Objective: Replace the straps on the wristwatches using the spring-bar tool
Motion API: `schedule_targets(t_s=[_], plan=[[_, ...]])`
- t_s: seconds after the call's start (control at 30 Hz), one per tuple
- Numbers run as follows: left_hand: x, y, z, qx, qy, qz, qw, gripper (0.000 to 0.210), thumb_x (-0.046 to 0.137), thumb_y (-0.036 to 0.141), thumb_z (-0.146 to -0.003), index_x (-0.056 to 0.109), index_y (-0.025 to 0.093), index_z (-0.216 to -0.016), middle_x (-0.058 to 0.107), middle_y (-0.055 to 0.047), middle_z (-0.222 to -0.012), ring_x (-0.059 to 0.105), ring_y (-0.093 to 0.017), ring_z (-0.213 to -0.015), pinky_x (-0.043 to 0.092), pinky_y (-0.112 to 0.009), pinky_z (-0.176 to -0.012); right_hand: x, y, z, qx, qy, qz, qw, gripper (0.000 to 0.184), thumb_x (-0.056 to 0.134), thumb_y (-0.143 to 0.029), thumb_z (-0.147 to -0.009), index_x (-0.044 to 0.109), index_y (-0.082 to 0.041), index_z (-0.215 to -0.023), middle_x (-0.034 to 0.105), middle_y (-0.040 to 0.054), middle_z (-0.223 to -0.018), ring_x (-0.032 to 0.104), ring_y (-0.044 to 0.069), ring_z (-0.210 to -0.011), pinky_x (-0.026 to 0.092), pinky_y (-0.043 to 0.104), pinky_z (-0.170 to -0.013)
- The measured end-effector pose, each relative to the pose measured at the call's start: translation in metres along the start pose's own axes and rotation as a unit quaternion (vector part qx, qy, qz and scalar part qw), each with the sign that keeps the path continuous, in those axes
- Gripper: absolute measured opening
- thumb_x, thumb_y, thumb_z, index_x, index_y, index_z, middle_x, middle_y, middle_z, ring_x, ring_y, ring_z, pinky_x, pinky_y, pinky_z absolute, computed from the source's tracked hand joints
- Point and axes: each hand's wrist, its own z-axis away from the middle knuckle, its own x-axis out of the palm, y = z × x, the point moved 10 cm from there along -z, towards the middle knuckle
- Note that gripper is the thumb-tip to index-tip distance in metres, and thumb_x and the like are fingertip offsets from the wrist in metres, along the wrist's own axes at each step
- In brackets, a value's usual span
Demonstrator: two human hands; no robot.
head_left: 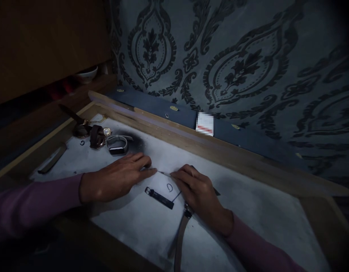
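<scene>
Between the surface's point(248, 219) far and near edges, a thin piece point(163, 173) is pinched in the right hand point(199, 189) and meets the left hand point(117, 179), whose hold I cannot tell. A slack pinch could drop it near the black strap point(160, 198).

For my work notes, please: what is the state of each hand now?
Left hand: at one end of a small thin piece; grip cannot be told.
Right hand: closed, holding the piece's other end.
</scene>
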Motion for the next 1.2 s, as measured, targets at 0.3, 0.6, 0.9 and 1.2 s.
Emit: schedule_targets(t_s=[0.3, 0.6, 0.9, 1.2], plan=[[-0.002, -0.002, 0.001, 0.000, 0.009, 0.019, 1.000, 0.059, 0.034, -0.008, -0.083, 0.046, 0.021, -0.132, 0.053, -0.007, -0.115, 0.048, -0.019, -0.097, 0.041, -0.030, -0.082, 0.003, 0.002, -0.001, 0.023, -0.015, -0.021, 0.999, 0.021, 0.048, -0.014, -0.097, 0.067, -0.017, -0.091, 0.063, 0.0071, -0.081, 0.061, 0.019, -0.071, 0.051, 0.030, -0.061], [-0.015, -0.008, -0.001, -0.019, 0.061, 0.122, 0.990, 0.034, 0.031, 0.008, -0.096, 0.056, 0.016, -0.118, 0.059, -0.006, -0.101, 0.051, -0.017, -0.088, 0.043, -0.030, -0.080, 0.000, 0.008, -0.001, 0.050, -0.004, -0.060, 0.997, 0.017, 0.051, -0.013, -0.094, 0.066, -0.018, -0.088, 0.063, 0.0054, -0.081, 0.061, 0.018, -0.074, 0.049, 0.030, -0.064], [-0.016, -0.016, -0.004, -0.060, 0.087, 0.228, 0.968, 0.019, 0.045, 0.019, -0.097, 0.063, 0.015, -0.099, 0.061, -0.006, -0.094, 0.055, -0.018, -0.091, 0.044, -0.031, -0.082, -0.003, -0.003, -0.004, 0.039, -0.006, -0.086, 0.996, 0.017, 0.051, -0.019, -0.095, 0.065, -0.018, -0.085, 0.062, 0.0042, -0.076, 0.061, 0.018, -0.070, 0.048, 0.029, -0.061], [-0.022, -0.014, -0.006, -0.062, 0.099, 0.266, 0.957, 0.019, 0.048, 0.019, -0.094, 0.063, 0.014, -0.084, 0.061, -0.003, -0.082, 0.056, -0.015, -0.079, 0.042, -0.027, -0.073, -0.005, -0.015, -0.005, 0.017, -0.014, -0.089, 0.996, 0.020, 0.049, -0.022, -0.097, 0.065, -0.018, -0.086, 0.062, 0.0040, -0.075, 0.060, 0.017, -0.069, 0.048, 0.029, -0.059]])
